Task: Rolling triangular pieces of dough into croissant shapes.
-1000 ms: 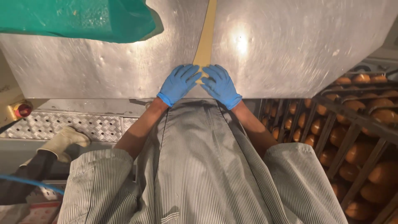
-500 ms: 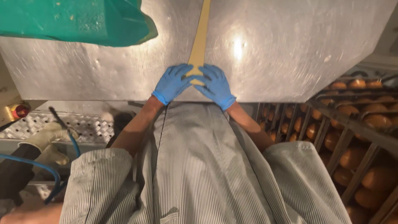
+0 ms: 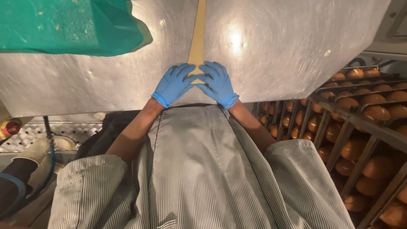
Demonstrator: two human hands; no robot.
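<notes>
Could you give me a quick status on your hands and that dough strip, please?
Left hand and right hand gloved, open, flat on the dough strip. Strip lies straight along the metal table. Green crate far left, clear of it.

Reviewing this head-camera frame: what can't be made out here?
- Strip of dough: its near end lies under the left hand and right hand; its far end is cut off by the top edge.
- Green crate: cut off top and left.
- Rack of buns: runs past the right edge, lower shelves dim.
</notes>
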